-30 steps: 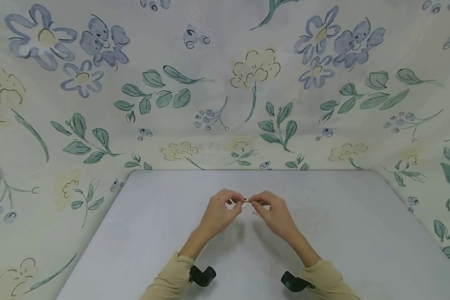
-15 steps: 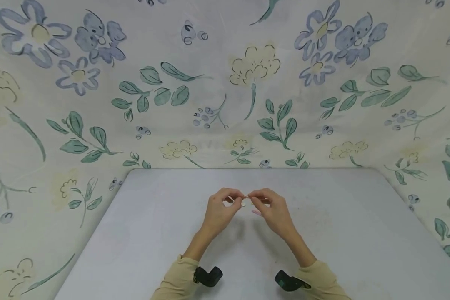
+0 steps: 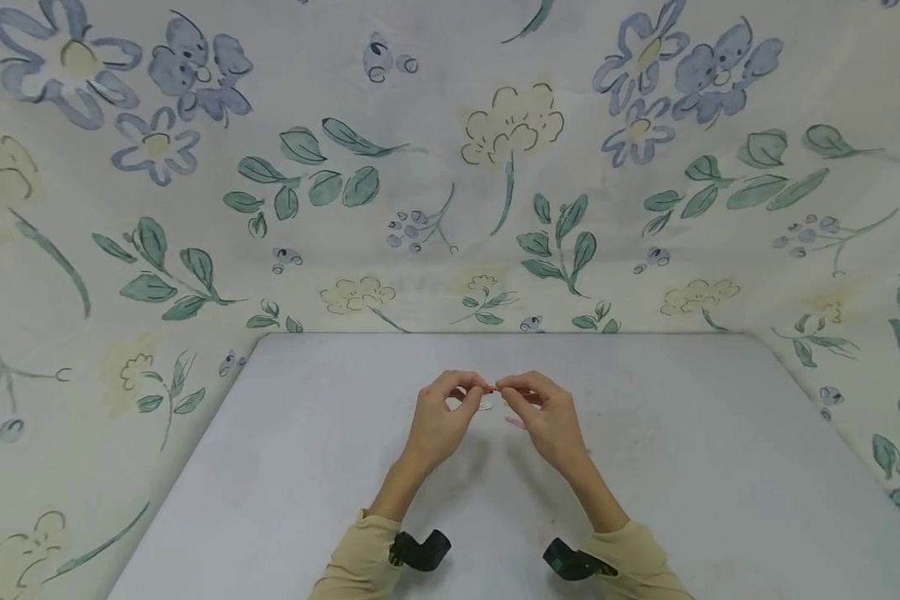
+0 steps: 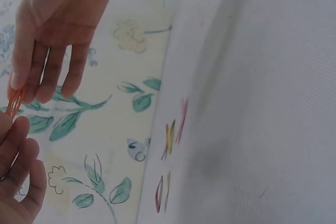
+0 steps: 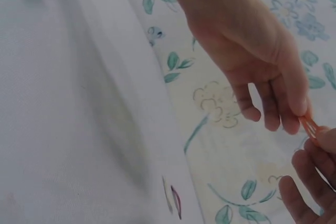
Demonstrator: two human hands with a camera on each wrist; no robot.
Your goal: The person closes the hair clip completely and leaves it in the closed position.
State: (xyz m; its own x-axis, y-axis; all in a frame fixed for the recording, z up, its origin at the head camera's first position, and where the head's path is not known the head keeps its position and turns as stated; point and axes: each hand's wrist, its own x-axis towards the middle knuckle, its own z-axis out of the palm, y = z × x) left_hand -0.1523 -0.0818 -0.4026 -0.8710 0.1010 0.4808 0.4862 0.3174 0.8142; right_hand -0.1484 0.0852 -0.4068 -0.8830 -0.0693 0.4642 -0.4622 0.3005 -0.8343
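Note:
A thin orange rubber band (image 4: 16,100) is stretched between the fingertips of both hands, raised above the table's middle. My left hand (image 3: 437,421) pinches one end between thumb and index finger. The other end is pinched the same way by my right hand (image 3: 553,425). In the right wrist view the orange band shows as narrow strands with slim gaps. Under the hands lie more bands: a pink one (image 4: 182,121), a yellow one (image 4: 169,139) crossing a dark strand, a dark red loop (image 4: 158,195) and a pale one (image 4: 167,191).
The white table (image 3: 307,467) ends at a straight far edge, with a floral cloth (image 3: 420,183) rising behind it and at both sides. A black wrist camera (image 3: 422,551) sits at the left sleeve, and another black camera (image 3: 567,560) at the right.
Both hands have risen slightly in the head view, and the wrists have drawn a little closer together. The pinch on the orange rubber band stays. The head view has shifted slightly.

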